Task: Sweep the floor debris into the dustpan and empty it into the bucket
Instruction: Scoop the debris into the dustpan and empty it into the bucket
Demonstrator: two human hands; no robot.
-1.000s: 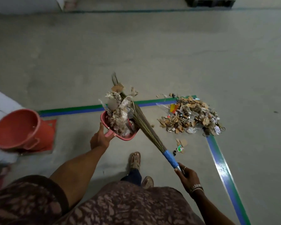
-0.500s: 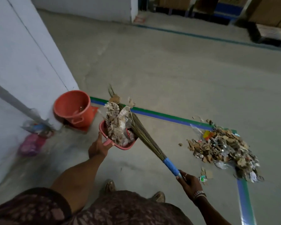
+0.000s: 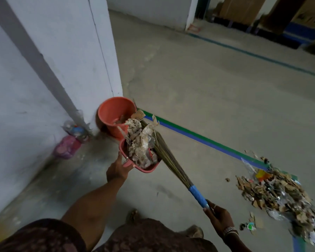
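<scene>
The heaped pink plastic dustpan [image 3: 146, 169] was held by its handle in the curled left grip [image 3: 117, 170] just short of the orange plastic bucket [image 3: 113, 111] tucked against the white pillar [image 3: 91, 66], its litter apparently pinned by the blue-handled stick broom [image 3: 171, 160] clasped in the right grip [image 3: 218, 218], with open concrete floor [image 3: 216, 106] rightward to the loose debris heap [image 3: 278, 195].
</scene>
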